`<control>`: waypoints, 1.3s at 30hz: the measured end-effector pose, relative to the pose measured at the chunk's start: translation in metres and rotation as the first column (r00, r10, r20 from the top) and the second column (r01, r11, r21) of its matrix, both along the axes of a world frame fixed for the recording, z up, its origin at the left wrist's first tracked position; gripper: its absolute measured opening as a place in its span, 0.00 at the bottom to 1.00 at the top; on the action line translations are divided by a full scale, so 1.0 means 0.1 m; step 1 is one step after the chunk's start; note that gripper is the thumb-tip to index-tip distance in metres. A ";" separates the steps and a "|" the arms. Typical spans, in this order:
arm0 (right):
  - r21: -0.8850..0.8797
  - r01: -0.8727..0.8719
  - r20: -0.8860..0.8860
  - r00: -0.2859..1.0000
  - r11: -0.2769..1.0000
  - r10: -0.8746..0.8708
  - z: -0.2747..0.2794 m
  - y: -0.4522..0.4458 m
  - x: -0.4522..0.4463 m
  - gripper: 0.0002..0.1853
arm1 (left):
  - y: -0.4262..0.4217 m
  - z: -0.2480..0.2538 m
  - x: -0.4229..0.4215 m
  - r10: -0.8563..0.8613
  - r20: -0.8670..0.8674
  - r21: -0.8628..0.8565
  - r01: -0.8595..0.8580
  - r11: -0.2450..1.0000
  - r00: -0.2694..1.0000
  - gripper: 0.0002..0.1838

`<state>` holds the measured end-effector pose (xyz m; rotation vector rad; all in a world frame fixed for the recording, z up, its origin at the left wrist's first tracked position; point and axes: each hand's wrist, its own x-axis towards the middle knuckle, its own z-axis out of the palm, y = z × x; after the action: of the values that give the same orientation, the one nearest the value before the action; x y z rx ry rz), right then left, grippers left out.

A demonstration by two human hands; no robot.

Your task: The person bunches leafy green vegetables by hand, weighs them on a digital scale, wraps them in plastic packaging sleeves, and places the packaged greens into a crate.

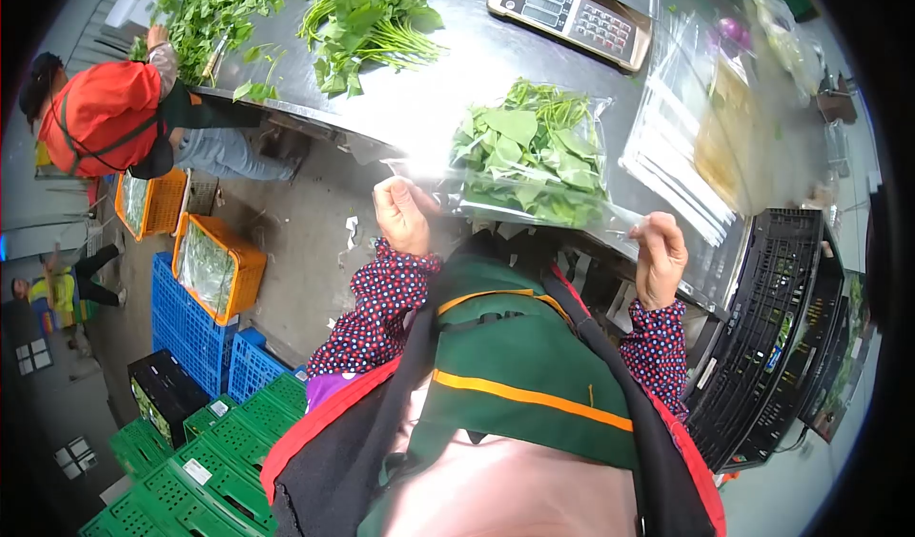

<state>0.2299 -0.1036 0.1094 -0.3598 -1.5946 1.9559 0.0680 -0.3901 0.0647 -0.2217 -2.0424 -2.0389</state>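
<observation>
A clear plastic bag [562, 203] of leafy greens [524, 141] lies at the near edge of the metal table, its flap stretched toward my body. My left hand [402, 215] is closed, pinching the left corner of that flap between thumb and fingers. At the opposite corner, my right hand [660, 259] is also closed on the film. The leaves and stems fill the bag between and beyond my hands.
A digital scale [577, 13] stands at the back. Flat plastic bags [681, 127] are stacked on the right, above black crates [762, 337]. Loose greens [367, 27] lie at left near a co-worker [105, 118]. Green crates [219, 461] stand lower left.
</observation>
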 end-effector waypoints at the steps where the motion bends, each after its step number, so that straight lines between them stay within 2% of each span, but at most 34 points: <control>1: -0.026 -0.045 0.006 0.999 0.999 0.045 -0.09 0.01 0.04 0.10 | -0.02 -0.07 0.03 -0.012 0.059 0.016 0.011 1.000 0.998 0.13; 2: -0.009 -0.065 0.029 0.997 0.998 0.065 -0.14 -0.01 0.06 0.08 | -0.04 -0.12 0.05 0.000 0.085 0.022 -0.002 1.000 0.996 0.13; 4: -0.196 0.092 0.166 0.984 0.976 -0.060 0.01 -0.23 -0.03 0.06 | -0.07 -0.20 0.09 0.017 0.139 0.029 -0.022 0.999 0.990 0.12; 5: -0.146 0.125 0.214 0.972 0.981 -0.092 -0.02 -0.26 -0.03 0.06 | -0.06 -0.20 0.10 0.029 0.114 0.039 -0.034 0.999 0.993 0.12; 8: 0.004 0.228 0.357 0.909 0.974 -0.215 -0.04 -0.27 -0.22 0.08 | -0.02 -0.16 0.04 0.004 0.199 0.065 -0.018 0.998 0.980 0.12; 10: 0.082 0.312 0.465 0.828 0.946 -0.313 0.08 -0.33 -0.44 0.09 | 0.02 -0.10 -0.09 0.055 0.302 -0.042 -0.045 0.998 0.952 0.13; 12: 0.453 0.292 0.328 0.824 0.842 -0.462 -0.40 -0.07 -0.69 0.11 | 0.07 -0.13 -0.33 0.110 0.401 -0.205 -0.028 0.978 0.910 0.14; 13: 0.518 0.233 0.408 0.779 0.823 -0.477 -0.50 0.01 -0.80 0.12 | 0.03 -0.47 -0.50 0.139 0.316 -0.308 -0.037 0.951 0.939 0.16; 14: 0.667 0.155 0.394 0.757 0.729 -0.521 -0.71 0.09 -0.86 0.13 | 0.08 -0.42 -0.59 0.204 0.438 -0.476 0.034 0.879 0.875 0.17; 15: 0.715 0.041 0.474 0.706 0.698 -0.526 -0.88 0.12 -0.88 0.15 | 0.06 -0.60 -0.64 0.133 0.278 -0.631 0.076 0.772 0.951 0.17; 16: 0.689 -0.031 0.559 0.659 0.724 -0.504 -1.02 0.10 -0.87 0.16 | 0.05 -0.79 -0.67 0.028 0.122 -0.767 0.077 0.637 0.992 0.17; 17: 0.691 -0.080 0.600 0.618 0.719 -0.508 -1.21 0.09 -0.85 0.15 | 0.12 -0.65 -0.64 0.057 0.267 -0.760 0.175 0.626 0.962 0.18; 20: 0.680 -0.208 0.673 0.557 0.703 -0.487 -1.13 0.13 -0.75 0.14 | 0.08 -0.67 -0.69 0.024 0.297 -0.800 0.235 0.552 0.955 0.18; 21: 0.675 -0.248 0.690 0.547 0.695 -0.474 -1.06 0.14 -0.70 0.13 | -0.02 -0.65 -0.73 -0.082 0.259 -0.796 0.261 0.546 0.962 0.18; 22: 0.671 -0.194 0.664 0.586 0.716 -0.464 -1.04 0.26 -0.61 0.13 | -0.07 -0.60 -0.76 0.022 0.379 -0.737 0.288 0.611 0.925 0.14; 24: 0.670 0.094 0.500 0.676 0.737 -0.541 -0.91 0.36 -0.42 0.14 | -0.24 -0.43 -0.76 -0.040 0.024 -0.759 0.044 0.650 0.999 0.10; 26: 0.682 0.202 0.276 0.819 0.703 -0.502 -0.39 0.09 -0.53 0.15 | -0.06 0.20 -0.70 -0.253 -0.157 -0.764 0.045 0.644 0.955 0.12; 27: 0.724 0.139 0.223 0.879 0.675 -0.421 -0.17 -0.17 -0.65 0.15 | 0.15 0.41 -0.65 -0.392 -0.298 -0.787 0.008 0.617 0.870 0.16; 28: 0.768 0.090 0.156 0.934 0.634 -0.322 -0.05 -0.37 -0.85 0.16 | 0.42 0.57 -0.63 -0.536 -0.188 -0.680 0.284 0.676 0.823 0.20; 29: 0.872 -0.046 0.184 0.954 0.488 -0.238 -0.07 -0.49 -0.99 0.17 | 0.65 0.49 -0.60 -0.651 -0.190 -0.721 0.346 0.600 0.735 0.21; 30: 0.935 -0.168 0.224 0.962 0.312 -0.155 -0.13 -0.55 -1.07 0.18 | 0.80 0.28 -0.63 -0.739 -0.181 -0.838 0.292 0.461 0.649 0.24; 32: 0.855 -0.464 0.512 0.826 0.231 -0.236 -0.61 -0.49 -0.87 0.26 | 0.68 -0.29 -0.68 -0.781 -0.065 -0.908 0.287 0.304 0.621 0.28; 33: 0.821 -0.513 0.568 0.776 0.251 -0.275 -0.69 -0.43 -0.61 0.30 | 0.54 -0.29 -0.69 -0.722 0.019 -0.917 0.299 0.263 0.692 0.31; 34: 0.739 -0.602 0.673 0.665 0.302 -0.322 -0.75 -0.34 -0.36 0.32 | 0.33 -0.28 -0.65 -0.651 0.110 -0.919 0.326 0.222 0.751 0.33; 35: 0.700 -0.654 0.707 0.579 0.287 -0.405 -0.79 -0.30 -0.08 0.33 | 0.11 -0.31 -0.62 -0.499 0.250 -0.933 0.344 0.104 0.830 0.35; 36: 0.702 -0.659 0.702 0.576 0.271 -0.418 -0.75 -0.25 0.18 0.33 | -0.15 -0.39 -0.65 -0.380 0.290 -0.935 0.344 0.082 0.878 0.33; 37: 0.717 -0.636 0.688 0.578 0.287 -0.439 -0.76 -0.23 0.39 0.32 | -0.34 -0.35 -0.60 -0.306 0.167 -0.978 0.197 0.070 0.937 0.30; 38: 0.757 -0.551 0.654 0.624 0.352 -0.427 -0.80 -0.22 0.55 0.33 | -0.60 -0.48 -0.58 -0.232 0.098 -0.973 0.142 0.181 0.968 0.27; 39: 0.804 -0.463 0.591 0.689 0.373 -0.420 -0.80 -0.27 0.60 0.33 | -0.71 -0.40 -0.52 -0.247 0.048 -0.968 0.107 0.229 0.968 0.28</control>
<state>0.2897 -0.1307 0.0295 -0.6599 -2.9503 0.4629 0.0158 -0.4606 0.0248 -0.7928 -2.9901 -0.4012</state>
